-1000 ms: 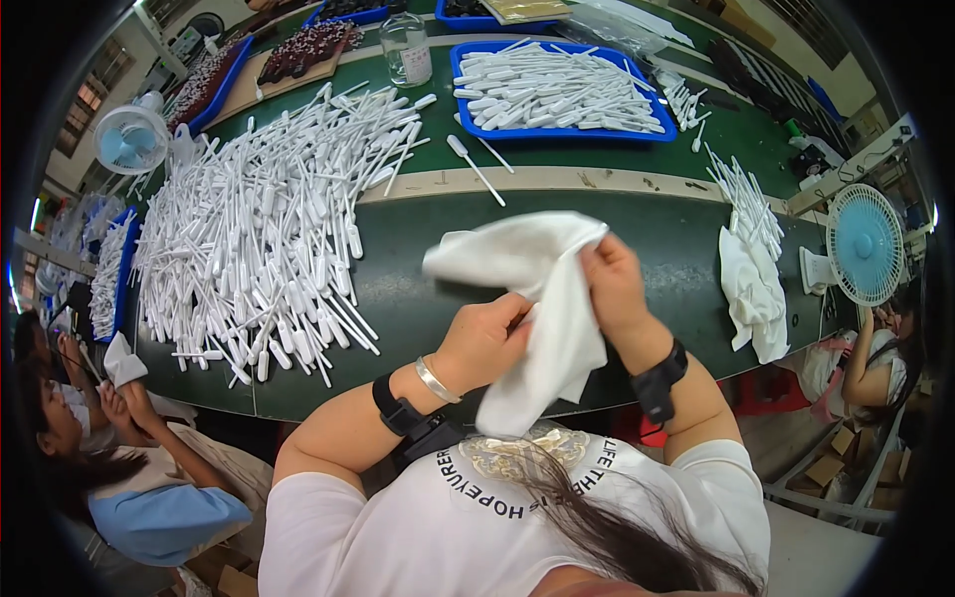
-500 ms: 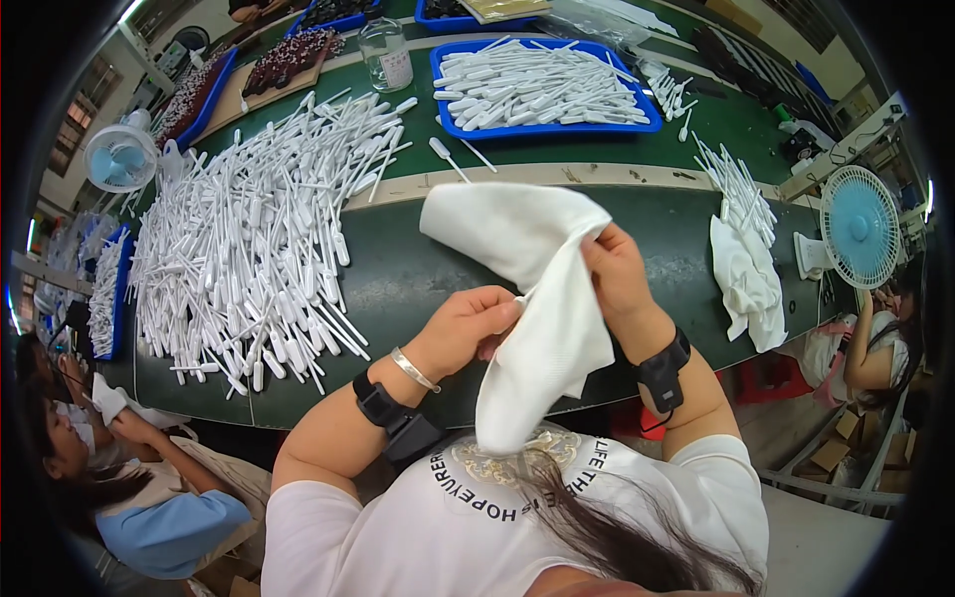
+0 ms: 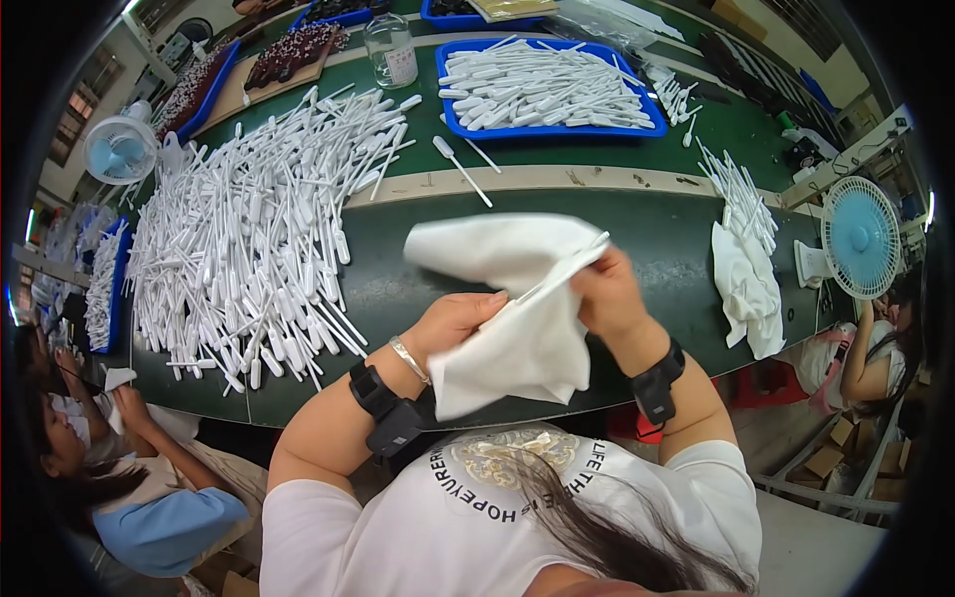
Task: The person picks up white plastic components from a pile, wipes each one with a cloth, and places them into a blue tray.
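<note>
A white cloth (image 3: 512, 353) hangs over the front part of the green table, between my two hands. My left hand (image 3: 448, 323) is closed at the cloth's left side, its thumb pressed on the near end of a thin white stick (image 3: 545, 286). That stick lies along a fold, and the end in my left hand is mostly hidden. My right hand (image 3: 612, 289) is closed on the cloth near the stick's far end; it is slightly blurred. Left of my hands spreads a big heap of white plastic droppers (image 3: 249, 239), with bulbs at one end.
A blue tray (image 3: 557, 133) of similar droppers stands at the back beside a glass bottle (image 3: 391, 55). One loose dropper (image 3: 460, 167) lies before it. At right are a crumpled white cloth (image 3: 746, 289), a dropper bundle (image 3: 738, 199) and a fan (image 3: 860, 239). A co-worker (image 3: 149, 488) sits at left.
The cloth has swung a little down and to the left, its lower part now spread wider. My right hand has moved slightly down, and more of the stick shows along the fold.
</note>
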Demonstrator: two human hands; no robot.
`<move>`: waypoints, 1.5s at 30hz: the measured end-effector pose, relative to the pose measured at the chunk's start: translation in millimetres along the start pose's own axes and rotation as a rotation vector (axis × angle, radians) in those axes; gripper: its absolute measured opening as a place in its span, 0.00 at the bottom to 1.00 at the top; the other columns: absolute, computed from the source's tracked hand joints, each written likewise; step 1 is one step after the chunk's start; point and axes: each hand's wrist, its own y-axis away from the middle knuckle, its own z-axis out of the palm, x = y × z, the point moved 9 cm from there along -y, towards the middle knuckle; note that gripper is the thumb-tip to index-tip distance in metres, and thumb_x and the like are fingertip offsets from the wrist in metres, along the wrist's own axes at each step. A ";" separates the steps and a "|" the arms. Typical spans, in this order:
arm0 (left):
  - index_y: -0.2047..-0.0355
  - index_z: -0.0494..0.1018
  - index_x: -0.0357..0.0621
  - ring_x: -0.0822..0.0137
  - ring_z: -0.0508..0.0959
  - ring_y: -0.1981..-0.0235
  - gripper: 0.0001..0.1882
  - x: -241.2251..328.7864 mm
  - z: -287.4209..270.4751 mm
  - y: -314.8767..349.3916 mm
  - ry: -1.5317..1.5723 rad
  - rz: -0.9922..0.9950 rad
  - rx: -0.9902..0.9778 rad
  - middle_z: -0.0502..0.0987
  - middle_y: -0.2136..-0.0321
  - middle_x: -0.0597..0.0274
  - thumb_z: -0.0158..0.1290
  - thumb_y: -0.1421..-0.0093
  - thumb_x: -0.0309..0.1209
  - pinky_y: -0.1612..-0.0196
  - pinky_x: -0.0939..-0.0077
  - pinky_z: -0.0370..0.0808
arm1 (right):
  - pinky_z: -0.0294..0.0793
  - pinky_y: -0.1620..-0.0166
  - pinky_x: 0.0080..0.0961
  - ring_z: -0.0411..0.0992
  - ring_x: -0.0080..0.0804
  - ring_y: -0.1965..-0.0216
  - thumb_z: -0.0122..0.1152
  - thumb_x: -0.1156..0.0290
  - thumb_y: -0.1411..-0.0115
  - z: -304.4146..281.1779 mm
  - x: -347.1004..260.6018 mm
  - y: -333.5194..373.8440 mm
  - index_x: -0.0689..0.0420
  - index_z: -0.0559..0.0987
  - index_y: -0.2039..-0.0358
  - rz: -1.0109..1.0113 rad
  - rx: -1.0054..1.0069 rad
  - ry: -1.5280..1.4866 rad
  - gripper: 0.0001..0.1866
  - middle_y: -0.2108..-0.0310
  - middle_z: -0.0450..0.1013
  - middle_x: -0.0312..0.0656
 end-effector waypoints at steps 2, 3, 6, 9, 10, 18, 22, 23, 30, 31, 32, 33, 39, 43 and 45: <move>0.60 0.68 0.35 0.69 0.76 0.71 0.17 3.1 2.8 5.3 0.058 -0.021 -0.023 0.74 0.68 0.57 0.40 0.39 0.36 0.66 0.78 0.73 | 0.70 0.56 0.29 0.70 0.32 0.60 0.52 0.79 0.51 -8.5 -16.3 -4.7 0.62 0.70 0.58 -0.014 0.039 -0.040 0.17 0.61 0.71 0.42; 0.59 0.68 0.35 0.68 0.76 0.70 0.17 3.6 4.3 7.0 0.110 -0.047 -0.050 0.74 0.67 0.56 0.41 0.39 0.36 0.64 0.78 0.73 | 0.70 0.55 0.30 0.70 0.33 0.59 0.52 0.79 0.51 -14.5 -22.8 -6.0 0.62 0.70 0.57 -0.034 0.084 -0.081 0.18 0.60 0.70 0.43; 0.58 0.67 0.34 0.67 0.76 0.69 0.17 0.3 1.8 3.6 0.121 -0.047 -0.078 0.74 0.66 0.55 0.42 0.40 0.36 0.64 0.76 0.73 | 0.70 0.55 0.31 0.70 0.35 0.58 0.51 0.79 0.51 -13.6 -29.2 -4.2 0.62 0.69 0.57 -0.039 0.049 -0.074 0.18 0.59 0.70 0.44; 0.58 0.67 0.33 0.66 0.76 0.69 0.17 -5.3 -10.6 -5.6 0.030 0.005 -0.071 0.74 0.66 0.54 0.44 0.41 0.34 0.65 0.74 0.73 | 0.69 0.54 0.32 0.69 0.35 0.58 0.50 0.78 0.49 -19.3 -10.6 -4.1 0.62 0.68 0.56 0.031 0.046 0.012 0.18 0.58 0.69 0.44; 0.59 0.67 0.34 0.69 0.74 0.73 0.16 -6.8 -9.7 -8.5 0.007 0.022 -0.124 0.73 0.70 0.57 0.44 0.41 0.35 0.68 0.78 0.72 | 0.69 0.54 0.31 0.69 0.34 0.58 0.49 0.78 0.49 -27.1 2.2 -2.0 0.63 0.68 0.55 0.098 0.066 0.096 0.18 0.58 0.69 0.45; 0.63 0.67 0.36 0.79 0.66 0.84 0.14 14.5 18.2 0.9 -0.142 0.267 -0.116 0.67 0.85 0.67 0.43 0.40 0.36 0.79 0.87 0.64 | 0.63 0.54 0.21 0.65 0.26 0.59 0.45 0.71 0.42 44.7 25.4 17.8 0.62 0.66 0.54 -0.136 -0.150 0.501 0.16 0.61 0.69 0.39; 0.63 0.66 0.36 0.78 0.67 0.83 0.13 31.5 4.6 5.6 -0.655 0.494 0.170 0.67 0.85 0.67 0.42 0.40 0.34 0.79 0.87 0.64 | 0.66 0.58 0.22 0.67 0.26 0.62 0.46 0.70 0.42 28.1 18.9 11.3 0.60 0.66 0.56 -0.071 0.002 0.595 0.14 0.65 0.70 0.40; 0.63 0.66 0.36 0.78 0.68 0.82 0.12 42.9 7.4 15.2 -0.912 0.706 0.218 0.67 0.85 0.67 0.42 0.40 0.34 0.78 0.86 0.64 | 0.66 0.60 0.22 0.68 0.27 0.63 0.47 0.70 0.42 25.5 19.5 7.3 0.60 0.67 0.57 -0.082 0.008 0.670 0.13 0.67 0.70 0.41; 0.69 0.67 0.38 0.79 0.68 0.82 0.11 67.2 0.0 41.9 -0.702 0.920 0.293 0.67 0.85 0.67 0.41 0.39 0.34 0.79 0.87 0.62 | 0.68 0.64 0.21 0.68 0.23 0.66 0.46 0.68 0.41 39.1 36.4 11.2 0.60 0.68 0.58 -0.031 -0.244 1.271 0.13 0.66 0.70 0.35; 0.70 0.67 0.39 0.80 0.66 0.83 0.11 63.9 -2.7 36.1 -0.706 0.856 0.285 0.68 0.85 0.67 0.41 0.39 0.34 0.80 0.88 0.61 | 0.68 0.65 0.20 0.68 0.22 0.67 0.47 0.67 0.41 43.3 37.2 10.3 0.60 0.68 0.58 -0.028 -0.261 1.223 0.13 0.67 0.70 0.34; 0.70 0.67 0.39 0.80 0.65 0.85 0.11 60.7 -5.1 30.5 -0.709 0.791 0.277 0.68 0.85 0.67 0.41 0.39 0.34 0.82 0.89 0.60 | 0.68 0.65 0.20 0.67 0.22 0.67 0.47 0.67 0.41 47.5 37.7 9.3 0.60 0.68 0.59 -0.026 -0.278 1.176 0.13 0.68 0.70 0.34; 0.70 0.67 0.39 0.80 0.65 0.85 0.11 62.5 -5.0 29.6 -0.704 0.793 0.278 0.68 0.85 0.67 0.41 0.39 0.34 0.82 0.89 0.60 | 0.68 0.66 0.19 0.67 0.21 0.68 0.47 0.67 0.42 50.7 37.2 8.7 0.60 0.69 0.60 -0.024 -0.295 1.128 0.12 0.68 0.70 0.34; 0.72 0.66 0.41 0.80 0.66 0.86 0.11 83.0 -28.6 40.9 -0.289 0.836 0.305 0.68 0.85 0.67 0.40 0.39 0.35 0.82 0.88 0.63 | 0.66 0.67 0.17 0.65 0.18 0.69 0.47 0.67 0.41 28.6 28.9 3.0 0.60 0.69 0.61 0.107 -0.139 0.766 0.11 0.70 0.69 0.32; 0.74 0.66 0.41 0.80 0.66 0.87 0.12 78.7 -26.8 39.7 -0.242 0.844 0.287 0.69 0.84 0.67 0.41 0.39 0.36 0.83 0.88 0.63 | 0.65 0.66 0.16 0.65 0.16 0.69 0.46 0.67 0.41 19.4 38.7 1.9 0.60 0.68 0.60 0.206 -0.124 0.615 0.12 0.69 0.68 0.32; 0.74 0.67 0.41 0.80 0.66 0.87 0.12 69.7 -20.6 34.3 -0.258 0.819 0.277 0.69 0.84 0.67 0.41 0.39 0.36 0.84 0.88 0.63 | 0.65 0.66 0.16 0.64 0.16 0.69 0.46 0.68 0.41 24.0 46.7 3.1 0.60 0.68 0.58 0.256 -0.184 0.671 0.13 0.69 0.68 0.31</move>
